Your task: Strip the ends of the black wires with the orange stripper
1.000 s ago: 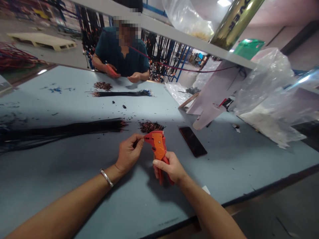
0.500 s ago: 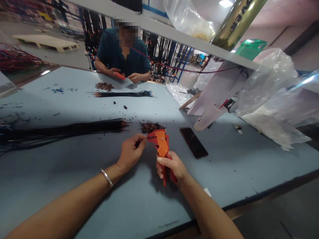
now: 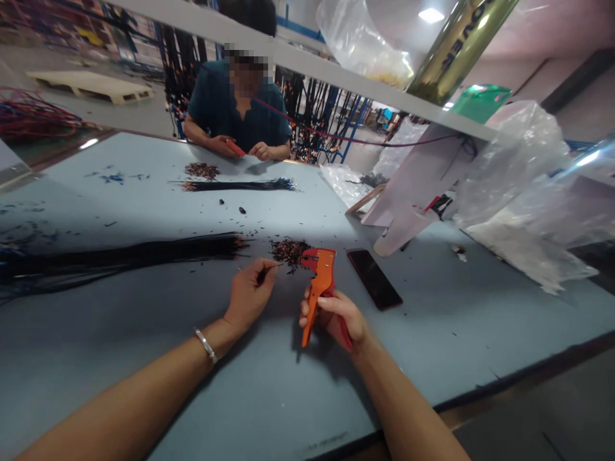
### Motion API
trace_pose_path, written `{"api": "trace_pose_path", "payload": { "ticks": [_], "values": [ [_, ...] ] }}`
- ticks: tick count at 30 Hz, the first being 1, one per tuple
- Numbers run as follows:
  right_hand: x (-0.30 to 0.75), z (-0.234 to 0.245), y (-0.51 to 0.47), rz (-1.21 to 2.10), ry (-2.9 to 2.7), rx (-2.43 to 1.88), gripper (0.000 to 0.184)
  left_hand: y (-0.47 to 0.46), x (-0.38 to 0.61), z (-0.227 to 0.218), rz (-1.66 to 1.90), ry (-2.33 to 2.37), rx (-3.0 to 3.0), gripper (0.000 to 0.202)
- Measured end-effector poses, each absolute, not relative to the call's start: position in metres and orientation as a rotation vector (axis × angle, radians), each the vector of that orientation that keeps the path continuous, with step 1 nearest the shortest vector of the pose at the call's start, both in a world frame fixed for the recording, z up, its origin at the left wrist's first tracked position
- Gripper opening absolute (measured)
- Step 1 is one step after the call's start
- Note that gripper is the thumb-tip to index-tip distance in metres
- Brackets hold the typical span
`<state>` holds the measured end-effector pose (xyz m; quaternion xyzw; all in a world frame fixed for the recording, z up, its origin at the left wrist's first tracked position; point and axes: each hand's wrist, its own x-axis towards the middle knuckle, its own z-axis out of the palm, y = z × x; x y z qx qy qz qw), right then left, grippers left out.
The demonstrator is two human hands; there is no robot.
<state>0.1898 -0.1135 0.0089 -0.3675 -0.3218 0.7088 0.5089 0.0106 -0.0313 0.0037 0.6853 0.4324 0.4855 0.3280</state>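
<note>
My right hand (image 3: 339, 314) is wrapped round the handles of an orange and red wire stripper (image 3: 321, 272), whose jaws point left. Its handles are spread apart. My left hand (image 3: 252, 291) is closed in a pinch on a thin wire (image 3: 278, 264), of which only a short end shows beyond the fingertips. A gap separates that end from the stripper's jaws. Right behind the jaws lies a pile of dark and coppery scraps (image 3: 291, 251). A long bundle of black wires (image 3: 144, 253) stretches across the table to the left of my left hand.
Right of the stripper lies a black phone (image 3: 375, 278). Across the table (image 3: 230, 397) a co-worker (image 3: 237, 115) holds a red tool, with a smaller wire bundle (image 3: 240, 185) and scrap pile (image 3: 202, 171) in front. A slanted white post (image 3: 408, 192) and plastic bags (image 3: 519, 173) stand at right.
The stripper has moved right, away from my left hand, and its handles have spread. The wire end is now out of its jaws. My left hand has hardly moved.
</note>
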Motion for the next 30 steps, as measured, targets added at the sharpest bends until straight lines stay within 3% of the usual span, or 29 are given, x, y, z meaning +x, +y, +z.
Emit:
{"api": "trace_pose_path", "payload": {
  "ticks": [8,14,17,22,26,30],
  "values": [
    [0.188,0.008,-0.116,1.713,-0.842,-0.877,0.037,-0.028,0.013,-0.005,1.303,1.124,1.765,0.02],
    [0.189,0.016,-0.114,1.538,-1.083,-1.002,0.042,-0.033,0.014,0.001,1.266,1.075,1.823,0.022],
    [0.189,0.02,-0.116,1.292,-1.238,-1.139,0.036,-0.038,0.016,0.004,1.232,1.062,1.863,0.023],
    [0.181,0.019,-0.119,0.57,-1.605,-1.425,0.019,-0.041,0.017,0.007,1.17,1.012,1.78,0.023],
    [0.172,0.01,-0.117,0.151,-1.806,-1.44,0.038,-0.042,0.016,0.008,1.108,0.881,1.631,0.021],
    [0.17,0.003,-0.113,-0.001,-1.909,-1.497,0.047,-0.043,0.015,0.009,1.119,0.843,1.574,0.021]
  ]
}}
